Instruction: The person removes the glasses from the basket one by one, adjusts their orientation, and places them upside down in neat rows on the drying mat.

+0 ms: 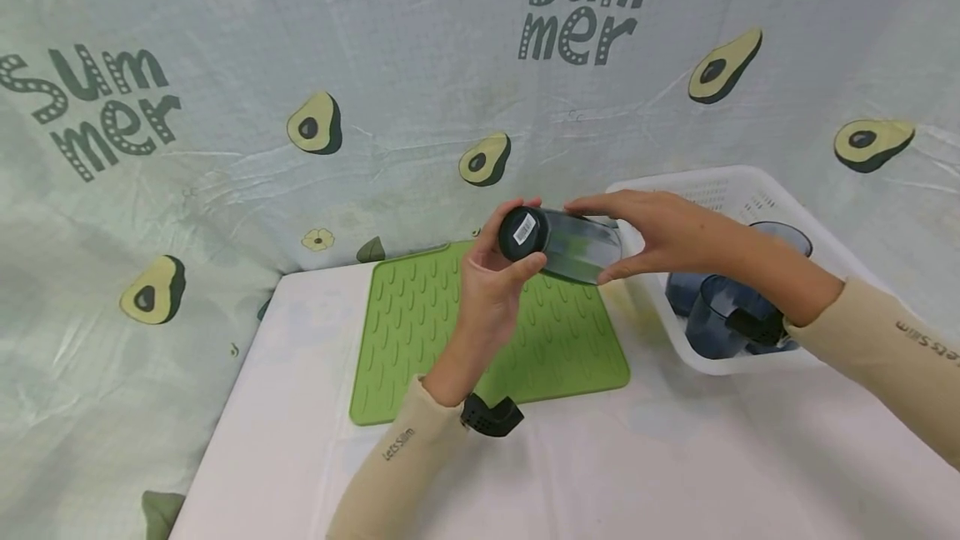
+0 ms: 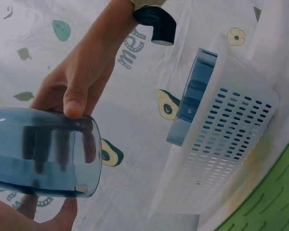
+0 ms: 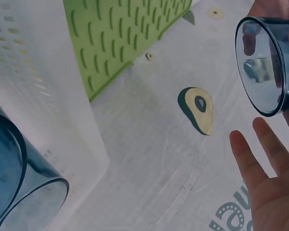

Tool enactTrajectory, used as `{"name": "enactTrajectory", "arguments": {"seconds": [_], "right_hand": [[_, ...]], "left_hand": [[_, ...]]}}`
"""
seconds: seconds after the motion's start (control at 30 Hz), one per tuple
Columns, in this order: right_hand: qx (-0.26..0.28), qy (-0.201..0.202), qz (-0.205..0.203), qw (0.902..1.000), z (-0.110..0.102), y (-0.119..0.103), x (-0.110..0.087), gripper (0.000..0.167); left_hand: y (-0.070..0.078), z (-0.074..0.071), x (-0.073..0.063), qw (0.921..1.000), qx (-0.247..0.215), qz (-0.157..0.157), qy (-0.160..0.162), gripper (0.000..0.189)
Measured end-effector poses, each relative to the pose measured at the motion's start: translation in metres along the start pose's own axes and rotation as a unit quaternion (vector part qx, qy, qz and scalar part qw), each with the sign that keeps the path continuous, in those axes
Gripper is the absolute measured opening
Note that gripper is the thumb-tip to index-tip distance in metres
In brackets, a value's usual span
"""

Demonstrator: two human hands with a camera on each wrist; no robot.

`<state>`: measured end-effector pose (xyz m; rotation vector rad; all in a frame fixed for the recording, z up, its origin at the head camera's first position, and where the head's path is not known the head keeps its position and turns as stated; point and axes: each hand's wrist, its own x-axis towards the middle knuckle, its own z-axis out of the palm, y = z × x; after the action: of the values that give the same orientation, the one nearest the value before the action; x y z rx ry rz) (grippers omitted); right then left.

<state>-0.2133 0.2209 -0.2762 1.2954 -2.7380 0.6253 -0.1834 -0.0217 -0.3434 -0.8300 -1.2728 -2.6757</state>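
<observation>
A blue-grey tinted drinking glass [image 1: 581, 247] is held on its side above the green mat [image 1: 420, 332]. Its dark base, bearing a white barcode sticker [image 1: 524, 229], faces left and its open rim faces right. My left hand [image 1: 491, 282] grips the base end, thumb on the near side and fingers behind. At the rim end, my right hand [image 1: 660, 232] spans the glass between thumb and fingers. In the left wrist view the right thumb [image 2: 74, 102] lies on the glass, and fingers show through it. Two straight fingers [image 3: 253, 154] extend below the glass in the right wrist view.
To the right stands a white perforated basket [image 1: 686, 352] with several blue-tinted glasses [image 1: 716, 323] inside, under the right forearm. The mat lies on a white-covered table [image 1: 300, 390]. A cloth printed with avocados [image 1: 315, 123] hangs behind.
</observation>
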Motion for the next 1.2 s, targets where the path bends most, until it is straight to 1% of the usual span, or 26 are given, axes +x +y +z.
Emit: {"name": "enactTrajectory", "arguments": {"seconds": [0.1,0.23,0.3,0.4,0.47,0.57,0.67,0.77,0.9,0.97,1.13,1.2], "right_hand": [[-0.008,0.003,-0.011,0.9999,0.000,-0.002,0.002,0.087],[-0.006,0.008,-0.033,0.9994,0.001,-0.004,0.003,0.085],[-0.003,0.013,-0.045,0.9989,0.002,-0.005,0.003,0.085],[-0.003,0.022,-0.064,0.9977,0.003,-0.005,0.004,0.085],[-0.002,0.025,-0.072,0.9971,0.004,-0.005,0.005,0.086],[0.002,0.015,-0.072,0.9973,0.004,-0.006,0.007,0.086],[0.010,-0.002,-0.060,0.9982,0.005,-0.007,0.010,0.085],[0.018,-0.017,-0.054,0.9982,0.006,-0.008,0.011,0.086],[0.026,-0.027,-0.054,0.9978,0.008,-0.007,0.010,0.087],[0.027,-0.030,-0.053,0.9978,0.008,-0.006,0.010,0.087],[0.031,-0.051,-0.045,0.9972,0.006,-0.006,0.009,0.085],[0.029,-0.063,-0.039,0.9968,0.005,-0.006,0.008,0.086]], "left_hand": [[0.005,0.000,0.000,0.9999,0.001,-0.010,-0.007,0.074],[0.014,-0.002,0.002,0.9992,0.012,-0.023,-0.031,0.081],[0.018,-0.003,0.002,0.9983,0.028,-0.024,-0.045,0.079],[0.022,-0.004,0.004,0.9965,0.052,-0.018,-0.062,0.073],[0.024,-0.005,0.005,0.9955,0.065,-0.011,-0.068,0.068],[0.026,-0.004,0.004,0.9946,0.081,0.001,-0.065,0.062],[0.026,-0.004,0.003,0.9941,0.095,0.014,-0.051,0.057],[0.026,-0.004,0.001,0.9939,0.102,0.018,-0.037,0.055],[0.027,-0.003,0.001,0.9930,0.114,0.012,-0.026,0.053],[0.028,-0.002,0.002,0.9918,0.125,0.009,-0.027,0.053],[0.035,-0.001,0.005,0.9853,0.167,-0.004,-0.035,0.055],[0.038,-0.002,0.004,0.9824,0.183,-0.013,-0.033,0.056]]}}
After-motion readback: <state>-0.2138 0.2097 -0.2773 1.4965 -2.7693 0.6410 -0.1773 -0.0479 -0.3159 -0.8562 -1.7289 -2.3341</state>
